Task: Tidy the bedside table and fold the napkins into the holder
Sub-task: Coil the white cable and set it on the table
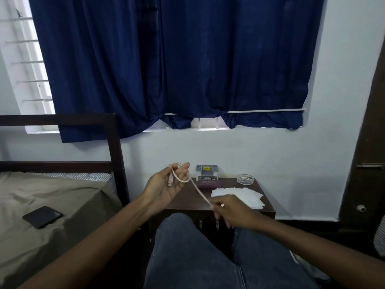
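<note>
Above the table (pixel 187 202), napkins (pixel 239 195) spread on it, the left hand (pixel 166 184) grips a loop of cable (pixel 198 189). The right hand (pixel 233 209) pinches its tail. Even, loose loops should coil it neatly.

Table (pixel 187 202) front-left bare: open way in.
Cable (pixel 198 189) stretched slantwise above it, left hand (pixel 166 185) to right hand (pixel 234 211); bars straight reach to back.
Box (pixel 206 173) back centre by wall.
Ashtray (pixel 245 179) back right, apart from box.
Napkins (pixel 239 196) cover right half.
Bedpost (pixel 116 159) close on left.
Knees (pixel 177 228) crowd front edge.
</note>
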{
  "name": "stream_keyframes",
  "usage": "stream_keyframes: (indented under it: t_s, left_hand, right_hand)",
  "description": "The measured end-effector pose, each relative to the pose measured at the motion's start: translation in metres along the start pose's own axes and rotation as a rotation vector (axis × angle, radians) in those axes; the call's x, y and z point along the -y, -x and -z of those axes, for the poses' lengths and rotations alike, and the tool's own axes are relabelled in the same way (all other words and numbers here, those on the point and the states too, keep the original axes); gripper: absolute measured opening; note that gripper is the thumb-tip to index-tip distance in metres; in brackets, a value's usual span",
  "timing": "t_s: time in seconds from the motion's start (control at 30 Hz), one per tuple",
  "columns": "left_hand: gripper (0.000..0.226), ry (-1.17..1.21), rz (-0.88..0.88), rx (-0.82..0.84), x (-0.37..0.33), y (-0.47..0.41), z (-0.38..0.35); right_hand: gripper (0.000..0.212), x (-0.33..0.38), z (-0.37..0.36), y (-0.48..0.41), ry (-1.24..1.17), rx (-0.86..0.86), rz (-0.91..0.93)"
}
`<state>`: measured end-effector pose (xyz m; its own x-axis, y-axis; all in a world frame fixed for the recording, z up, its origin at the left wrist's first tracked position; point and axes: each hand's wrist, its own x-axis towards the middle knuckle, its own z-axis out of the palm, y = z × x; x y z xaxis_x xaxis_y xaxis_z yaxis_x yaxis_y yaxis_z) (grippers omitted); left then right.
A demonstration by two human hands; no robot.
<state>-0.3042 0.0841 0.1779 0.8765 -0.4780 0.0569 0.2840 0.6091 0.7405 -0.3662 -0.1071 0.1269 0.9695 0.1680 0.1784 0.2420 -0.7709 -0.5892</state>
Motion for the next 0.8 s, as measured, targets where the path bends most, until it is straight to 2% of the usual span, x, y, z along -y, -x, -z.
stream_keyframes:
  t_s: [0.1,0.2,0.3,0.37,0.5,0.63,0.7,0.8]
  left_hand:
    - [0.03,-0.028,-0.099,-0.014,-0.008,-0.004,0.013]
    - [0.029,-0.211,-0.179,-0.088,-0.003,-0.011,0.022]
    - [0.024,-0.516,-0.241,-0.075,0.012,-0.013,0.021]
    - [0.023,-0.761,-0.272,0.01,0.02,-0.011,0.019]
    - [0.026,-1.087,-0.297,0.155,0.031,-0.005,0.017]
    - [0.027,-0.984,-0.049,0.287,0.041,0.006,0.004]
    - [0.029,-0.959,0.001,0.305,0.044,0.01,-0.003]
    - [0.028,-0.692,0.065,0.306,0.043,0.01,-0.008]
  right_hand:
    - [0.023,0.011,-0.012,0.01,0.146,0.155,0.06]
    - [0.033,0.028,-0.012,0.02,0.285,0.182,0.181]
    - [0.022,0.043,-0.003,0.023,0.44,0.122,0.273]
    - [0.02,0.051,0.008,0.023,0.48,0.036,0.306]
    - [0.026,0.057,0.033,0.014,0.347,-0.183,0.386]
    - [0.008,0.051,0.057,0.007,0.157,-0.348,0.277]
    - [0.006,0.044,0.065,0.005,0.049,-0.363,0.231]
    - [0.01,0.033,0.071,0.003,-0.063,-0.364,0.182]
